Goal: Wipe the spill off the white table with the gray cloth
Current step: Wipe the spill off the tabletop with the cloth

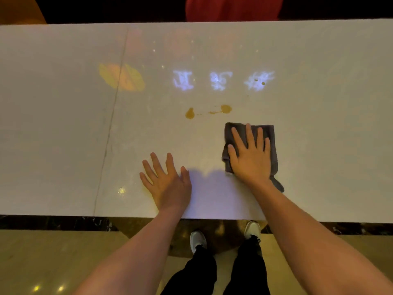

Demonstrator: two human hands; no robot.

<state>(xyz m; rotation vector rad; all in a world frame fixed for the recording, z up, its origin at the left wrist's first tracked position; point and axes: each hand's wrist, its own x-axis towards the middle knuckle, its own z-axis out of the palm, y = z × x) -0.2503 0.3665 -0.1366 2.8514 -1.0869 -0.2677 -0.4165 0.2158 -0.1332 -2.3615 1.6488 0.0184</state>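
A brown spill lies on the white table in two main puddles: a left puddle and a right puddle, with small drops between them and two specks farther back. The gray cloth lies flat just below the right puddle, apart from it. My right hand presses flat on the cloth with fingers spread. My left hand rests flat on the bare table near the front edge, fingers apart, holding nothing.
Light reflections show on the glossy top: an orange patch and three bluish glyphs. A seam runs across the table at left. Something red is beyond the far edge. My feet stand at the near edge.
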